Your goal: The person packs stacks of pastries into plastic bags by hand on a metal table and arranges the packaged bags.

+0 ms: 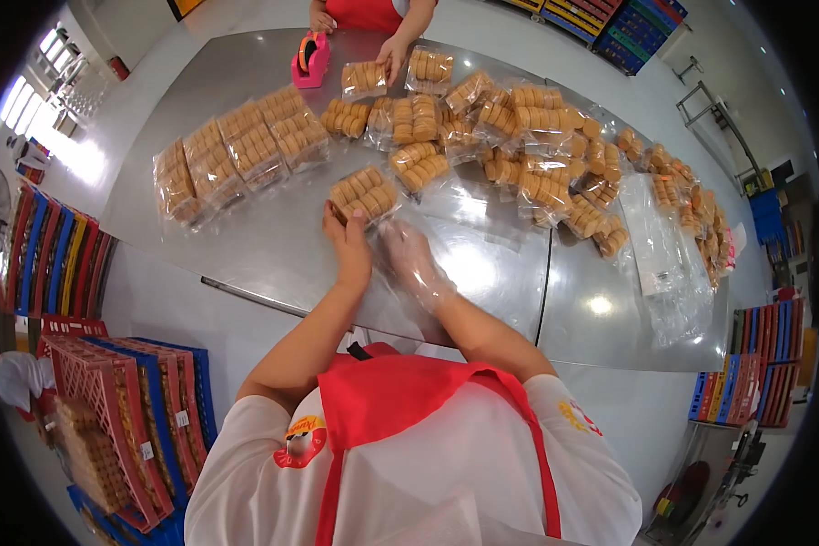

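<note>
A clear bag of round cookies in two rows (364, 193) lies tilted on the steel table in front of me. My left hand (348, 240) is bare and closed on the bag's near left side, thumb on top. In a loose clear plastic glove, my right hand (411, 257) has its curled fingers at the bag's near right end, where the film is loose; its fingertips are partly hidden. Just beyond lies another bag of cookies (419, 166). To the left, several filled bags (237, 150) lie side by side in a block.
Many cookie bags (541, 118) are heaped across the steel table (309, 259). Flat empty bags (664, 264) lie at right. A pink tape dispenser (310, 62) stands near a co-worker's hand (394, 56), which touches a bag. Stacked crates (136, 400) stand behind at left.
</note>
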A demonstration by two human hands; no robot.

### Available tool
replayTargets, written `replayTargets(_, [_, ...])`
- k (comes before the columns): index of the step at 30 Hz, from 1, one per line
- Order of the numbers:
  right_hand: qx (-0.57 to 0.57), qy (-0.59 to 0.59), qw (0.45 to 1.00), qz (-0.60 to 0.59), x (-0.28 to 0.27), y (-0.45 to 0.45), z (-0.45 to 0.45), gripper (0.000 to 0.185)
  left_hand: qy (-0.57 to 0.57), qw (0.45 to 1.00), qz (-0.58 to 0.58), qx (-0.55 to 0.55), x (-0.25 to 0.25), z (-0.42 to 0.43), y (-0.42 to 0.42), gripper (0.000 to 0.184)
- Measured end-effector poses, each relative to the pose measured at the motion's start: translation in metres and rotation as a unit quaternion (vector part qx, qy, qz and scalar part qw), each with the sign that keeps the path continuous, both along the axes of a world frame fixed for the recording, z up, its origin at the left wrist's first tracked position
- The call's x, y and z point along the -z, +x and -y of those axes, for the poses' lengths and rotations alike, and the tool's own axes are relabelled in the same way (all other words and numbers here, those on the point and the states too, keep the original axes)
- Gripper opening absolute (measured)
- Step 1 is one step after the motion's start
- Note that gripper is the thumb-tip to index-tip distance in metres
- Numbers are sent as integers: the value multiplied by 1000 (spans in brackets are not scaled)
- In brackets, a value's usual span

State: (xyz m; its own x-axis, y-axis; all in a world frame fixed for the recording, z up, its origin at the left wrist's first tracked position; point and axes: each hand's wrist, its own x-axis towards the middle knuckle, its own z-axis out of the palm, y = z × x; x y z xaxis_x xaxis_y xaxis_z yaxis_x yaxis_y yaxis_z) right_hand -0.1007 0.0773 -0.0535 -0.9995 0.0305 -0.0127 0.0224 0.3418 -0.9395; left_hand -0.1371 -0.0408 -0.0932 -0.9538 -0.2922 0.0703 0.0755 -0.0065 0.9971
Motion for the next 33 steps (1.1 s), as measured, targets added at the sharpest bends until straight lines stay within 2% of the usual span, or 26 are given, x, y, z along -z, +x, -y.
replayTargets(2, [-46,99,983,-145,18,40,-7,30,-8,1000,18,10,2,13,2,71])
replayTargets(4, [-60,111,985,-119,15,83,-26,25,-96,995,-35,-18,-7,30,13,65])
replayTargets(5, [-74,130,988,-34,19,101,-40,24,-140,988,-61,-31,-17,34,15,63])
replayTargets(7, [-12,136,973,-187,38,146,-80,26,-258,945,-200,4,-57,35,14,53])
replayTargets(8, [81,49,991,-94,29,161,-93,28,-313,912,-265,21,-76,35,13,48])
replayTargets(9, [173,-40,984,2,17,174,-104,30,-344,889,-288,84,-92,29,8,44])
replayTargets(11, [274,10,962,-1,24,173,-139,31,-397,826,-339,212,-120,-3,-15,36])
replayTargets(14, [320,124,937,-66,13,153,-151,31,-619,635,-294,357,-140,-59,-38,29])
replayTargets(17, [356,130,923,-64,19,139,-151,30,-754,518,-193,356,-96,-99,-62,26])
replayTargets(20, [361,133,922,-37,-3,139,-145,27,-806,453,-141,354,-80,-116,-67,24])
replayTargets(23, [367,125,921,-35,-1,141,-148,28,-827,420,-138,349,-78,-123,-61,24])
replayTargets(26, [366,107,924,-22,-3,142,-148,28,-822,422,-190,332,-85,-121,-58,22])
replayTargets(29, [365,98,925,-32,6,141,-151,28,-705,572,-280,311,-151,-105,-40,16])
replayTargets(31, [343,104,933,-38,18,142,-157,30,-590,666,-271,368,-183,-86,-30,10])
replayTargets(32, [335,-32,941,-18,14,142,-161,33,-526,708,-264,389,-197,-76,-25,9])
replayTargets(33, [320,-166,933,4,6,142,-166,37,-490,726,-244,416,-210,-69,-14,8])
